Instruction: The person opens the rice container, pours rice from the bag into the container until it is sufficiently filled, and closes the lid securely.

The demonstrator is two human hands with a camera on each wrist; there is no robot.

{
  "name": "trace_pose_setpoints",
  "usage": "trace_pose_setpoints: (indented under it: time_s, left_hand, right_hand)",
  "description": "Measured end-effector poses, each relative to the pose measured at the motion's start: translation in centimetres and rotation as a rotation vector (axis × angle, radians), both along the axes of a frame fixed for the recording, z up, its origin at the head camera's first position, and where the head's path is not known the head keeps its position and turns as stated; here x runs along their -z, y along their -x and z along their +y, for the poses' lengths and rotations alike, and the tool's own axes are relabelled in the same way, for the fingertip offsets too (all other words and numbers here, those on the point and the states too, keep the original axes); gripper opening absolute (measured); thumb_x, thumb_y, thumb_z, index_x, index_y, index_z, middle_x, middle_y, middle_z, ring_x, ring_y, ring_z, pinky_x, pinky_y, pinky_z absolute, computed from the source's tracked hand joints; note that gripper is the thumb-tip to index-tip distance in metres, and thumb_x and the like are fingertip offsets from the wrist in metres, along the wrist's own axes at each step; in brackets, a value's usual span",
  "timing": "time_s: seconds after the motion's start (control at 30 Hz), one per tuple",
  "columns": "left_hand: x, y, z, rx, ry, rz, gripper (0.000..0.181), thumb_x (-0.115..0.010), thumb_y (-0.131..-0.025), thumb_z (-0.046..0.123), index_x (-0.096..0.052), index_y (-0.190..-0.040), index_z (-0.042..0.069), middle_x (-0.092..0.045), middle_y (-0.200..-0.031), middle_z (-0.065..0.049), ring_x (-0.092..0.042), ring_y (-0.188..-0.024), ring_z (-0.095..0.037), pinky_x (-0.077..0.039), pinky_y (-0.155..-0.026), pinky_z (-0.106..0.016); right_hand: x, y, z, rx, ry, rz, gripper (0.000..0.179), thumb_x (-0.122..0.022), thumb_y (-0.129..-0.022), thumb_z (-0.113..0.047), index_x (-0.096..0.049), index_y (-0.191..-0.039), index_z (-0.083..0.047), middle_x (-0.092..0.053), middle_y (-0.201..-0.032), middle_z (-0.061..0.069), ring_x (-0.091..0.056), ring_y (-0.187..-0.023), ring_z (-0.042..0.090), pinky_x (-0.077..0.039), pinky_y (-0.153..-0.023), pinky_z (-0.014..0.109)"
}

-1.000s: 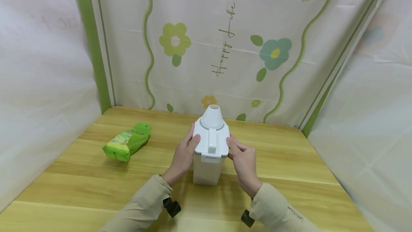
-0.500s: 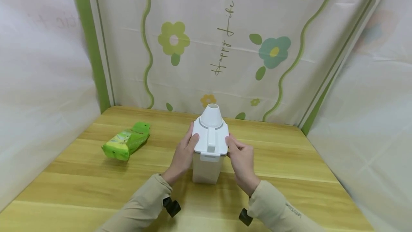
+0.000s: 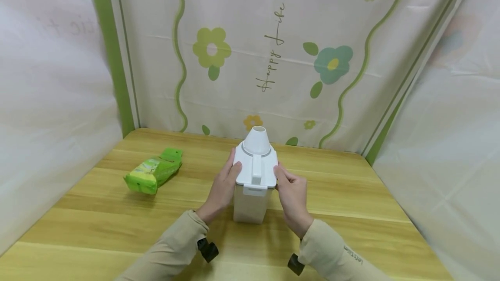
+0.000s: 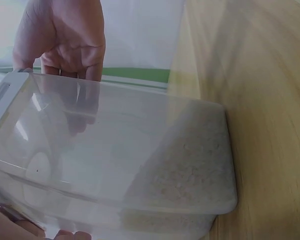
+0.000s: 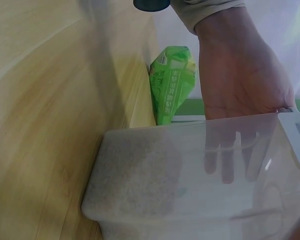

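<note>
A clear plastic storage container (image 3: 251, 206) stands upright on the wooden table in the head view. It has a white lid (image 3: 244, 168) with a cone-shaped spout and a tab at the front. Pale grains (image 4: 182, 172) lie heaped in its lower part in the left wrist view. My left hand (image 3: 219, 190) holds the container's left side, thumb on the lid's edge. On the opposite side my right hand (image 3: 294, 196) grips the lid's edge, thumb on top. Through the clear wall in the right wrist view, the left hand's fingers (image 5: 227, 160) lie along the far side.
A green printed bag (image 3: 156, 171) lies on the wooden table (image 3: 343, 198) to the left. A patterned curtain (image 3: 242, 55) hangs behind the table, and pale fabric walls (image 3: 54, 112) close both sides. A small black device (image 3: 208, 250) sits on each wrist.
</note>
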State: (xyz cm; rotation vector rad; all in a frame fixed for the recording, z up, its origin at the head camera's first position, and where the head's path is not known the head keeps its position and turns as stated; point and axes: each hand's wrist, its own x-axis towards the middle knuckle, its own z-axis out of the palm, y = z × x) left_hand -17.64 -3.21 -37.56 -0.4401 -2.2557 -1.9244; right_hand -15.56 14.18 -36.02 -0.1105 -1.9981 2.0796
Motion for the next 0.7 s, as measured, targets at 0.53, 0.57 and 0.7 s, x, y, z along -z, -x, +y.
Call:
trace_pose_setpoints:
  time_s: [0.53,0.57,0.7]
  left_hand:
    - [0.8,0.5,0.2,-0.009,-0.013,0.018,0.06,-0.033,-0.107,0.039,-0.014,-0.158,0.012,-0.015,-0.16,0.002,-0.015,-0.145,-0.015,-0.013,-0.118,-0.038]
    - [0.8,0.5,0.2,-0.01,-0.011,0.018,0.06,-0.033,-0.107,0.039,-0.014,-0.158,0.012,-0.015,-0.16,0.002,-0.015,-0.145,-0.015,-0.013,-0.118,-0.038]
    - [0.7,0.4,0.2,-0.013,-0.001,0.016,0.06,-0.033,-0.107,0.039,-0.014,-0.158,0.013,-0.015,-0.16,0.001,-0.016,-0.145,-0.016,-0.013,-0.118,-0.039]
  right_hand:
    - [0.2,0.1,0.3,0.032,0.002,-0.052,0.03,-0.065,-0.096,-0.027,-0.073,-0.113,-0.003,-0.064,-0.125,0.005,-0.057,-0.114,0.02,-0.053,-0.088,0.04]
    - [0.2,0.2,0.3,0.035,0.006,-0.055,0.03,-0.065,-0.096,-0.027,-0.074,-0.111,-0.003,-0.065,-0.123,0.006,-0.058,-0.111,0.021,-0.053,-0.087,0.039]
    - [0.2,0.2,0.3,0.049,0.023,-0.059,0.029,-0.066,-0.095,-0.027,-0.076,-0.105,-0.001,-0.067,-0.119,0.007,-0.059,-0.109,0.021,-0.053,-0.085,0.037]
